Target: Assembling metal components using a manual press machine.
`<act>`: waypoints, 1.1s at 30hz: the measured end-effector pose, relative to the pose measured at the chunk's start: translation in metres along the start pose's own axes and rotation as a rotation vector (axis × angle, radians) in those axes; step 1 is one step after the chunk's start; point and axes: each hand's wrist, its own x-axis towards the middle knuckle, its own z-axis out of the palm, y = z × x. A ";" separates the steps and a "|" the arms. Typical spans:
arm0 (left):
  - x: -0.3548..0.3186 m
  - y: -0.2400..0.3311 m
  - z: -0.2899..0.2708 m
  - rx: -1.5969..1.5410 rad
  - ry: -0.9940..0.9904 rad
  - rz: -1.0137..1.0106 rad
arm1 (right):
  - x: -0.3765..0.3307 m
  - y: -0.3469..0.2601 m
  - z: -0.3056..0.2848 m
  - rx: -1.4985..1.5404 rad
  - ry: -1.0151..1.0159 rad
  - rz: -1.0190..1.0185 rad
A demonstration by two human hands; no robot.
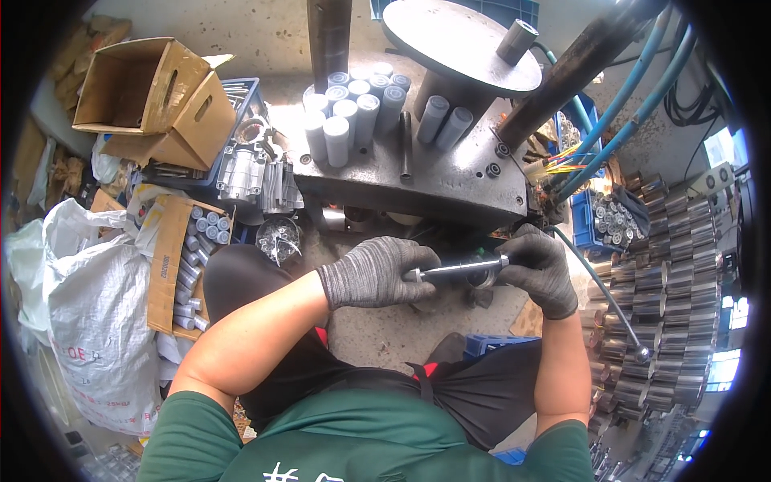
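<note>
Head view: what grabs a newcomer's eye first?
Dead centre, two grey-gloved hands, left hand and right hand, grip a shiny metal shaft held level between them. Above them, grey cylinders stand clustered on the dark press table. At right, stacked steel gears fill the edge.

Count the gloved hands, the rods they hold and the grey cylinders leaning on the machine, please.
Grey-gloved hands: 2, left hand and right hand
Shiny steel rod in both grips: 1
Pale grey metal cylinders leaning on the machine: 2
Total: 5
</note>
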 end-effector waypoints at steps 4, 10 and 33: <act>-0.004 -0.002 0.001 0.068 -0.017 -0.042 | 0.002 0.000 0.001 -0.105 -0.043 0.016; -0.009 -0.011 0.013 0.023 0.057 0.016 | 0.003 0.001 0.008 -0.029 -0.031 0.055; 0.021 0.013 0.043 -0.386 0.272 -0.070 | 0.035 0.016 0.075 0.949 0.372 -0.144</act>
